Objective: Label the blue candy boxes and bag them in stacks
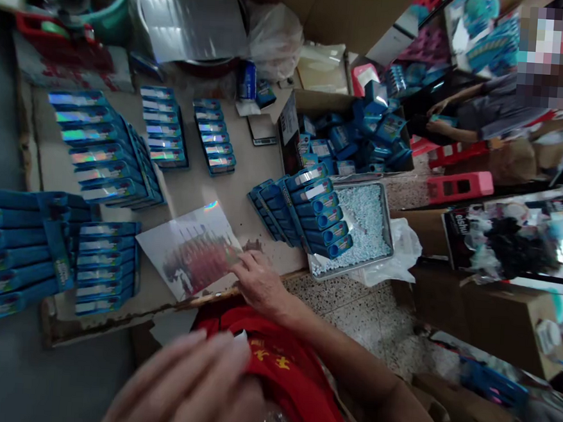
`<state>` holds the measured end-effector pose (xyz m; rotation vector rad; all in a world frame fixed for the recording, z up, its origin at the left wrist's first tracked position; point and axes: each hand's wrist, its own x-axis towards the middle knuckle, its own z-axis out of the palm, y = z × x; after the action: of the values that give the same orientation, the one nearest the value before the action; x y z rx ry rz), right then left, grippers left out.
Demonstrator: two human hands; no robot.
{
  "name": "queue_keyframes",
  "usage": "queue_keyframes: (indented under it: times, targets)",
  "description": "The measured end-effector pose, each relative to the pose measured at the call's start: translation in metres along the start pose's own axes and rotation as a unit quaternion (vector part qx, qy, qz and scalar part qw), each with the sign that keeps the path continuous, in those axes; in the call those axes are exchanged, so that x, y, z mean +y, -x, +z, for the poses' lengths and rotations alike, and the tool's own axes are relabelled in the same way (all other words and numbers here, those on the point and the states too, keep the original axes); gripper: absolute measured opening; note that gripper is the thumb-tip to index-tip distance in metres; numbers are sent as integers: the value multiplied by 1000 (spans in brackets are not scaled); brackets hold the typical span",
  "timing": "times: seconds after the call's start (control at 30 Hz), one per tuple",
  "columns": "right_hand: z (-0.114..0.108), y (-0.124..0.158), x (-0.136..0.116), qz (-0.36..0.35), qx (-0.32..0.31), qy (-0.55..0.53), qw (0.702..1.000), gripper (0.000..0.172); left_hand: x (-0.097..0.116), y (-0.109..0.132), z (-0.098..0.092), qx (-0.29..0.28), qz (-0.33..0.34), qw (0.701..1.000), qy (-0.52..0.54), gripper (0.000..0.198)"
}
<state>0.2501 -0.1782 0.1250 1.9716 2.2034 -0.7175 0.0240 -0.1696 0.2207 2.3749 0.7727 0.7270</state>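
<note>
A glossy sheet with a rainbow glint lies near the front edge of the table, mirroring red. At its right corner is my right hand, its fingers bent together on the sheet's edge. Close to the camera, my left hand is raised and smeared by motion. A small pale patch shows by its fingertips; whether it holds anything I cannot make out. Beyond the right hand, a stack of blue boxes with round open ends leans over a metal tray of pale blue granules.
Rows of blue boxes with shiny strips stand on the left. An open carton of loose blue boxes sits at the back, near a small scale. A teal basin stands far left. Another person's arm is at upper right.
</note>
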Motion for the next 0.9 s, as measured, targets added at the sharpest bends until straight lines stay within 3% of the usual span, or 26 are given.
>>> queue_keyframes:
  times: [0.07, 0.13, 0.2, 0.23, 0.33, 0.4, 0.5, 0.6, 0.73, 0.9]
  targets:
    - [-8, 7, 6, -18, -82, 25, 996, 27, -44, -26, 35, 34, 36, 997, -55, 107]
    - [-15, 14, 13, -54, -135, 34, 989, 27, -93, -45, 74, -71, -108, 981, -145, 84]
    - [-18, 20, 21, -76, -137, 24, 987, 27, -139, -50, 103, -197, -251, 930, -184, 61]
    - [-17, 22, 25, -72, -128, 15, 989, 27, -158, -47, 112, -219, -310, 908, -178, 54]
    - [-1, 18, 38, -21, -116, -20, 993, 30, -200, -30, 123, -182, -440, 868, -140, 53]
    - [17, 6, 45, 16, -117, -40, 992, 33, -217, -25, 126, -152, -446, 877, -93, 51]
    - [44, -19, 48, 36, -92, -77, 992, 33, -236, -35, 140, -117, -400, 905, -83, 48]
    - [61, -43, 46, 27, -56, -105, 993, 29, -254, -54, 159, -133, -386, 904, -128, 49]
    - [69, -71, 45, 12, 3, -143, 990, 29, -271, -65, 175, -158, -377, 906, -111, 33]
    - [63, -116, 45, 22, 89, -148, 985, 42, -270, -65, 169, -138, -379, 914, -48, 26]
